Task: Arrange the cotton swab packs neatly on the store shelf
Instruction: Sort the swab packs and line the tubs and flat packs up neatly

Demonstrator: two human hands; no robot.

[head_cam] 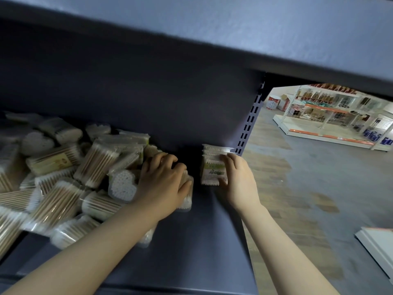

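Here a small row of cotton swab packs (212,165) is being built at the far right of the dark shelf (191,241), close to the slotted upright (247,133). The row is steadied by the right hand (238,179), whose fingers are curled against its right side and front pack. A loose pack (187,188) at the right edge of the jumbled pile (63,179) is covered by the left hand (163,177), fingers bent over it; whether it is truly clamped or only pressed cannot be told, since the pack is mostly hidden beneath the hand.

The step in hand appears to be the fetching of the next pack for the row. It would be done well if the pack were lifted clear of the pile, turned to match the upright ones, and set flush against the front pack while the row is braced from the right.

A strip of bare shelf lies between pile and row, and more is open on the near side. The shelf's right edge is just beside the row, so packs could be pushed off there. The upper shelf (234,28) hangs overhead, limiting lift.
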